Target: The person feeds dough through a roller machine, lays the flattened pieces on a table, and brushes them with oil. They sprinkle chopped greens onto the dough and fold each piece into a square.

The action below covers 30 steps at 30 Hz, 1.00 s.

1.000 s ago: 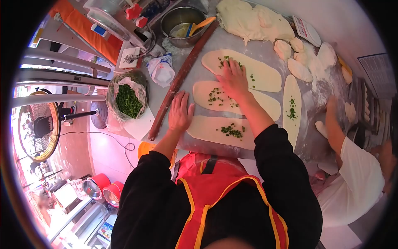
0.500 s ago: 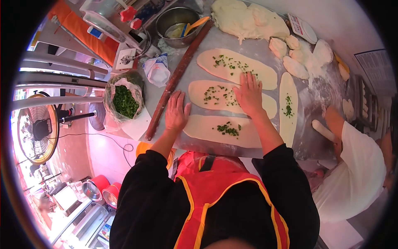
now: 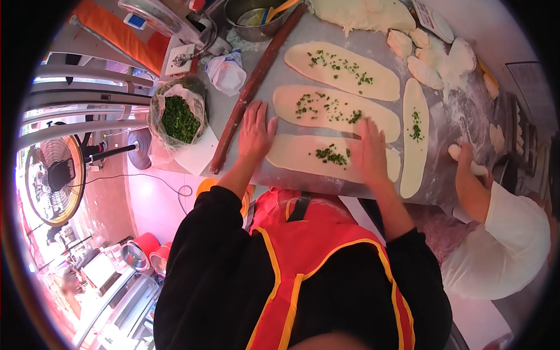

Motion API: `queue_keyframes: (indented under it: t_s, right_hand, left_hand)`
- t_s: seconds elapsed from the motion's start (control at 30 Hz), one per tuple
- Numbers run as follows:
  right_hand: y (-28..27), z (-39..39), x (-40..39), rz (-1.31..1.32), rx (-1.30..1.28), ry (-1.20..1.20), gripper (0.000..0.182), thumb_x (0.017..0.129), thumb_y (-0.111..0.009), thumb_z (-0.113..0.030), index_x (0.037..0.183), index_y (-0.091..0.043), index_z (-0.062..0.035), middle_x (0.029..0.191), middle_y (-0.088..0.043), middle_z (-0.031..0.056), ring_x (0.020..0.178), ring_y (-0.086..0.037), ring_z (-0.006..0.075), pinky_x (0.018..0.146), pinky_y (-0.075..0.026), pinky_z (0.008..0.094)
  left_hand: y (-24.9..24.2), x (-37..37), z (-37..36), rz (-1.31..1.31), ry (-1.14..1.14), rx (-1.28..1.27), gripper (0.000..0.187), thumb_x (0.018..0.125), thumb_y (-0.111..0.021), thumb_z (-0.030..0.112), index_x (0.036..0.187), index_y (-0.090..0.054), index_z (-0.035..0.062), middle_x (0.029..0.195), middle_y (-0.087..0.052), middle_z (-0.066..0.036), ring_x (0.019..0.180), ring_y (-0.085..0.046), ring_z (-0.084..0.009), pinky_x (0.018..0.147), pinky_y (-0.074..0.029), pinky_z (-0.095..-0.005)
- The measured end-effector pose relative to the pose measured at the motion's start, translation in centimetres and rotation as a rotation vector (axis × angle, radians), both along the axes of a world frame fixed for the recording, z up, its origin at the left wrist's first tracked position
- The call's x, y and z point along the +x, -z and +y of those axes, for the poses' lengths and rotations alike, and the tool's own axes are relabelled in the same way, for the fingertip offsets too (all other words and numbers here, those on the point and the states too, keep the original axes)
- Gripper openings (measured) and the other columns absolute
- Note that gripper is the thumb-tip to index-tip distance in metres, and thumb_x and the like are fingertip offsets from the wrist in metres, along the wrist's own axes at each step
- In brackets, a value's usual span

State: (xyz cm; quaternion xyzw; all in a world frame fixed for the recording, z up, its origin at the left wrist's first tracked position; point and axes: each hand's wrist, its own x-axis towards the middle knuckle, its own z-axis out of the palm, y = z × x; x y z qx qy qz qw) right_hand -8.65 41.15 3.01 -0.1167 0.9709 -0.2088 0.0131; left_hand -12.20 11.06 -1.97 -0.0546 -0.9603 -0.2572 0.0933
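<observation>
Three long flat dough sheets lie across the work table (image 3: pixel 265 181): a far sheet (image 3: pixel 382 70), a middle sheet (image 3: pixel 286 105) and a near sheet (image 3: pixel 286 151). Chopped scallions (image 3: pixel 331 155) form a loose heap on the near sheet. My right hand (image 3: pixel 371 154), fingers stretched out, is over this sheet, just right of the heap. Scattered green pieces cover parts of the other two. My left hand (image 3: pixel 255 135) rests flat on the table, holding nothing, between a long rolling pin (image 3: pixel 251 87) and the sheets' left ends.
A narrow dough strip (image 3: pixel 413 160) with scallions lies to the right. Beyond are a big dough mass (image 3: pixel 364 14) and dough pieces (image 3: pixel 423 73). A bag of scallions (image 3: pixel 179 119) and a metal bowl (image 3: pixel 248 29) stand left. At right, a co-worker's hand (image 3: pixel 464 156) holds dough.
My right hand has come from the middle sheet toward me to the near one. My left hand stays beside the rolling pin. The camera view has shifted, and the co-worker's arm has moved.
</observation>
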Motion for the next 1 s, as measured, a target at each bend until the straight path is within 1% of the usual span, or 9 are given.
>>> queue_keyframes:
  t_s: [0.17,0.33,0.43,0.47,0.57,0.67,0.8,0.93,1.0]
  right_hand:
    - [0.9,-3.8,7.3,0.028,-0.085,-0.084,0.065,0.088,-0.054,-0.024,0.140,-0.025,0.0028,0.141,-0.030,0.0264,0.131,-0.029,0.0403,0.108,-0.019,0.0531]
    - [1.7,-9.0,7.3,0.013,-0.040,-0.024,0.065,0.084,-0.060,-0.027,0.133,-0.032,0.0031,0.138,-0.033,0.0244,0.129,-0.031,0.0405,0.106,-0.021,0.0547]
    - [2.3,-10.9,7.6,0.066,-0.062,-0.092,0.066,0.082,-0.061,-0.027,0.133,-0.032,0.0021,0.138,-0.034,0.0235,0.127,-0.032,0.0400,0.106,-0.021,0.0545]
    - [2.3,-11.2,7.8,0.094,-0.052,-0.110,0.066,0.082,-0.062,-0.027,0.134,-0.033,-0.0006,0.138,-0.034,0.0220,0.128,-0.033,0.0378,0.106,-0.022,0.0538]
    - [1.0,-10.5,7.6,-0.085,0.021,-0.042,0.066,0.082,-0.061,-0.029,0.136,-0.033,-0.0036,0.140,-0.033,0.0195,0.131,-0.031,0.0349,0.107,-0.020,0.0544]
    - [2.1,-7.5,8.6,-0.042,0.156,0.044,0.066,0.084,-0.059,-0.031,0.138,-0.032,-0.0057,0.143,-0.032,0.0173,0.133,-0.029,0.0325,0.107,-0.018,0.0559]
    - [3.1,-3.2,9.4,0.007,0.271,0.155,0.062,0.089,-0.051,-0.034,0.141,-0.029,-0.0070,0.145,-0.029,0.0166,0.134,-0.027,0.0334,0.108,-0.014,0.0565]
    - [2.5,-1.7,10.2,0.049,0.243,0.262,0.062,0.091,-0.050,-0.035,0.142,-0.028,-0.0067,0.146,-0.028,0.0175,0.133,-0.027,0.0349,0.107,-0.015,0.0575]
    - [2.3,-2.4,10.5,0.019,0.210,0.184,0.061,0.091,-0.049,-0.035,0.141,-0.029,-0.0060,0.145,-0.028,0.0180,0.133,-0.028,0.0348,0.107,-0.015,0.0578]
  left_hand:
    - [0.0,0.1,0.0,0.006,0.001,0.006,0.043,0.087,-0.055,0.022,0.125,-0.046,0.0029,0.131,-0.043,-0.015,0.123,-0.039,-0.0316,0.103,-0.032,-0.0400]
    - [0.3,0.2,-0.1,0.044,0.008,0.024,0.042,0.087,-0.055,0.022,0.123,-0.047,0.0024,0.129,-0.045,-0.015,0.122,-0.040,-0.0322,0.103,-0.033,-0.0403]
    - [0.6,0.2,-0.2,0.045,0.017,0.033,0.042,0.087,-0.056,0.024,0.122,-0.048,0.0023,0.129,-0.044,-0.015,0.122,-0.040,-0.0325,0.103,-0.033,-0.0405]
    - [0.7,0.2,-0.3,0.044,0.020,0.037,0.043,0.087,-0.056,0.025,0.122,-0.048,0.0023,0.129,-0.044,-0.015,0.122,-0.039,-0.0326,0.103,-0.033,-0.0405]
    - [0.9,0.1,-0.4,0.062,0.026,0.041,0.043,0.087,-0.056,0.025,0.122,-0.048,0.0023,0.129,-0.044,-0.016,0.121,-0.040,-0.0328,0.102,-0.033,-0.0408]
    - [0.8,0.2,-0.1,0.074,0.012,0.052,0.040,0.087,-0.055,0.021,0.122,-0.049,0.0029,0.128,-0.046,-0.015,0.120,-0.042,-0.0328,0.101,-0.034,-0.0404]
    - [0.7,0.2,-0.2,0.077,0.020,0.047,0.040,0.087,-0.055,0.022,0.122,-0.049,0.0030,0.128,-0.045,-0.015,0.120,-0.042,-0.0326,0.101,-0.034,-0.0406]
    - [0.7,0.2,-0.1,0.059,0.016,0.034,0.042,0.086,-0.056,0.024,0.122,-0.049,0.0020,0.129,-0.045,-0.016,0.122,-0.041,-0.0326,0.102,-0.033,-0.0409]
    - [0.9,0.2,-0.1,0.063,0.019,0.026,0.042,0.087,-0.056,0.023,0.122,-0.049,0.0022,0.129,-0.045,-0.016,0.122,-0.040,-0.0325,0.102,-0.033,-0.0410]
